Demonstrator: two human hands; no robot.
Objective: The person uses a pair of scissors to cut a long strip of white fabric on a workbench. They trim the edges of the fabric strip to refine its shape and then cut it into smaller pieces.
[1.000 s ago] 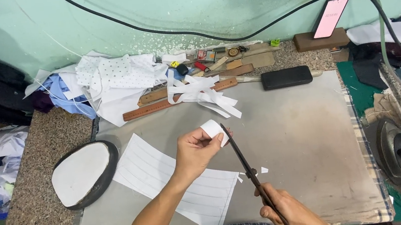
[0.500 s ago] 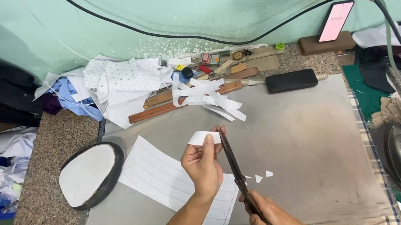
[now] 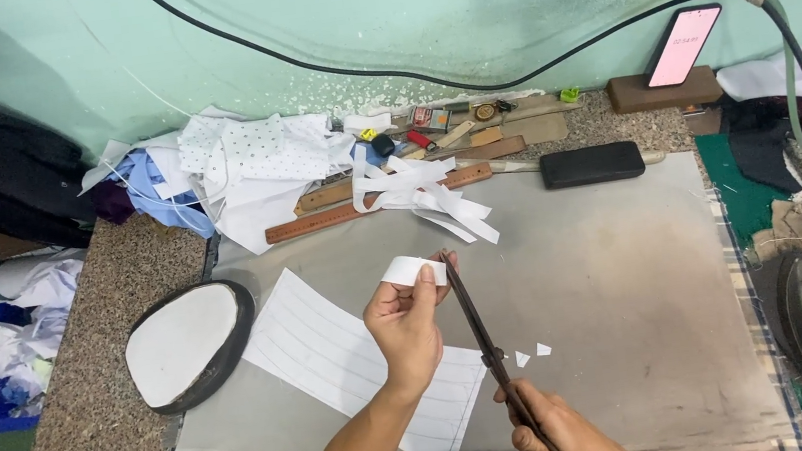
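A plain white strip of fabric (image 3: 413,270) is pinched in the fingers (image 3: 425,288) of the left hand (image 3: 404,324), and dark, nearly black scissors (image 3: 480,335) are gripped by the right hand (image 3: 555,432). Below the fingers a white sheet (image 3: 336,359) ruled with thin grey lines is seen on the grey pad (image 3: 608,272), which is edged in a blue-and-white check. Well beyond the fingertips, a white cloth (image 3: 252,152) dotted with small dark spots is seen beside pale blue fabric (image 3: 160,187).

Paper sheet (image 3: 356,362) on table (image 3: 628,270) — scissors (image 3: 479,332) right
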